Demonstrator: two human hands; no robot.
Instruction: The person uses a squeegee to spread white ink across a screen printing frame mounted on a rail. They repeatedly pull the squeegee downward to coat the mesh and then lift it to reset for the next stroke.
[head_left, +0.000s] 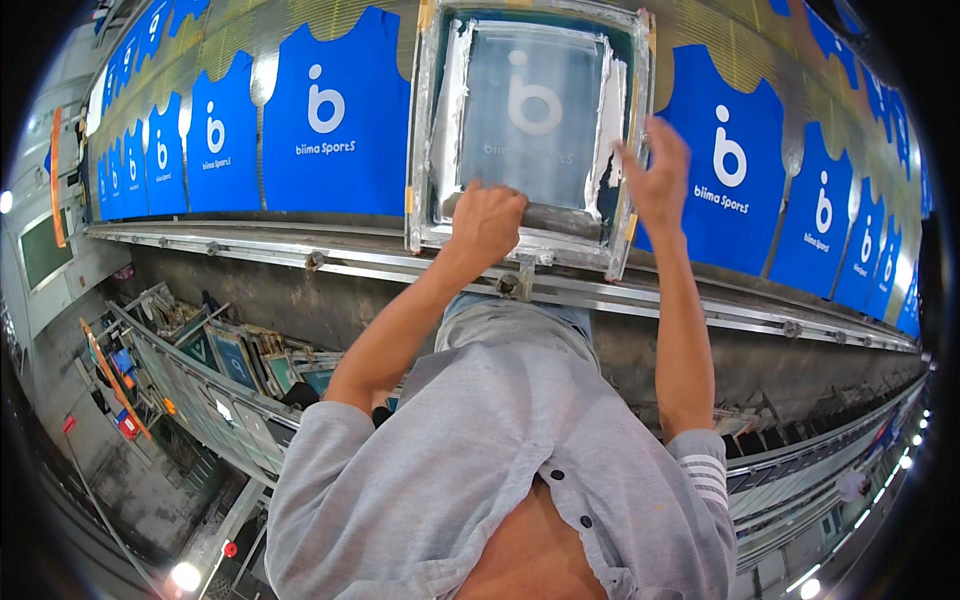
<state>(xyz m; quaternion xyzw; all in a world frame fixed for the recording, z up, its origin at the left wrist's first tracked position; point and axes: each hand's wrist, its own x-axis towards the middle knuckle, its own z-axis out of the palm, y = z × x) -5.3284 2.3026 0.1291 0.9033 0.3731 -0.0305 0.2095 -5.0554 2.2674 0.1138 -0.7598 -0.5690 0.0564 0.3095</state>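
A screen printing frame (645, 62) lies on the long table in front of me, its pale mesh (535, 105) showing a rounded letter-like design with white ink smeared along the sides. Across the near end of the mesh rests a squeegee (565, 220). My left hand (488, 218) is closed over the squeegee's left part. Over the frame's right rail hovers my right hand (660, 180), slightly blurred, thumb and fingers apart, nothing seen in it; whether it touches the rail I cannot tell.
Blue sleeveless shirt pieces (335, 110) with white prints lie in a row to the left, and more blue pieces (725, 150) to the right. A metal rail (380, 265) runs along the table's near edge. Behind me, at lower left, several screens (235, 360) stand in a rack.
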